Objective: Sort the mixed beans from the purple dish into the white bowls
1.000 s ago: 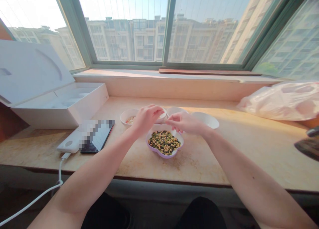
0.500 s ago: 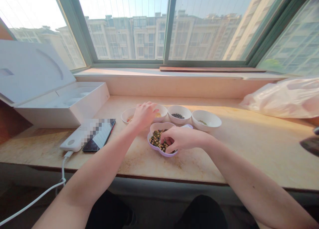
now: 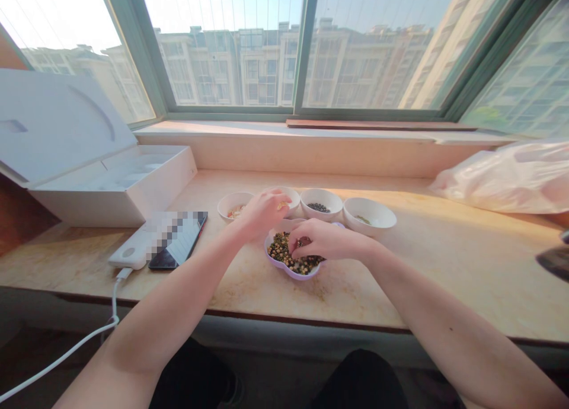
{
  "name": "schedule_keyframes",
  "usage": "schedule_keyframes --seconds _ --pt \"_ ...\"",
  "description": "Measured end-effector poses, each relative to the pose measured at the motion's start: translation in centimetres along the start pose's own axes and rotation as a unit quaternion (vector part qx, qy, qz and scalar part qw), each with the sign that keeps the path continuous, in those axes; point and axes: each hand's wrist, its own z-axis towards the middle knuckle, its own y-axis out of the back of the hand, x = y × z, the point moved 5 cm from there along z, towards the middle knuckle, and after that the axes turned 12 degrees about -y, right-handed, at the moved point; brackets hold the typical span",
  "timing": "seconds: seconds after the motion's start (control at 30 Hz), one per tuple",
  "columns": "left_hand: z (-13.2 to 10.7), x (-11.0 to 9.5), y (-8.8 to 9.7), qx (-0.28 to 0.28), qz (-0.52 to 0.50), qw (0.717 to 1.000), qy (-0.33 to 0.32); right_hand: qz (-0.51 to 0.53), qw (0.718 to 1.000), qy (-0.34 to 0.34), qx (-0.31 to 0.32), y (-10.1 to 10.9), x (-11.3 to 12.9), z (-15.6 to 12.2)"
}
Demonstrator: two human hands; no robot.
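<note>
A lilac flower-shaped bowl [image 3: 284,271] of mixed green, yellow and dark beans stands on the stone sill. My right hand [image 3: 322,240] hovers over the beans with its fingertips pinched together, on something too small to name. My left hand [image 3: 262,211] is curled over the far left rim of the lilac bowl, in front of the second white bowl [image 3: 291,197]; its fingers are bent, and what they hold is hidden. Behind stand a leftmost white bowl [image 3: 231,204], a white bowl of dark beans [image 3: 320,202] and a rightmost white bowl [image 3: 370,214].
An open white box [image 3: 111,187] sits at the left. A white power bank [image 3: 133,252] with a cable and a dark phone [image 3: 178,249] lie before it. A plastic bag [image 3: 507,178] lies at the right. The sill's front edge [image 3: 311,320] runs below the bowl.
My right hand dropped from above the bowl into the beans and now pinches there. My left hand drew back from the second white bowl toward the lilac bowl's rim.
</note>
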Motion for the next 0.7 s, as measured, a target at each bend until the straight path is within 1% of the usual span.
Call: schedule_keyframes --seconds 0.1,0.17,0.27,0.37,0.47,0.53,0.63,0.7 --pt "-0.4 0.0 0.2 0.033 0.005 0.999 0.027 0.055 0.998 -0.009 -0.01 0.5 -0.6 0.1" --pt "-0.7 -0.1 0.3 0.062 0.008 0.997 0.041 0.128 0.991 -0.027 -0.007 0.8 -1.3 0.3" --pt "-1.0 -0.3 0.5 0.083 0.01 0.995 0.052 0.272 0.961 -0.039 0.015 1.0 -2.2 0.5" --pt "-1.0 -0.4 0.7 0.09 0.011 0.994 0.057 0.365 0.93 -0.033 0.02 1.2 -2.8 0.7" --pt "-1.1 -0.2 0.9 0.099 0.03 0.992 0.07 0.414 0.91 -0.035 0.023 1.2 -3.1 0.8" --pt "-1.1 0.0 0.9 0.116 0.044 0.989 0.08 0.435 0.899 -0.039 0.025 1.3 -3.1 0.7" --pt "-1.3 0.1 0.8 0.146 0.048 0.984 0.088 0.445 0.894 -0.043 0.018 1.5 -3.0 0.6" --pt "-1.3 0.1 0.6 0.152 0.042 0.983 0.089 0.444 0.895 -0.048 0.01 1.6 -3.0 0.6"
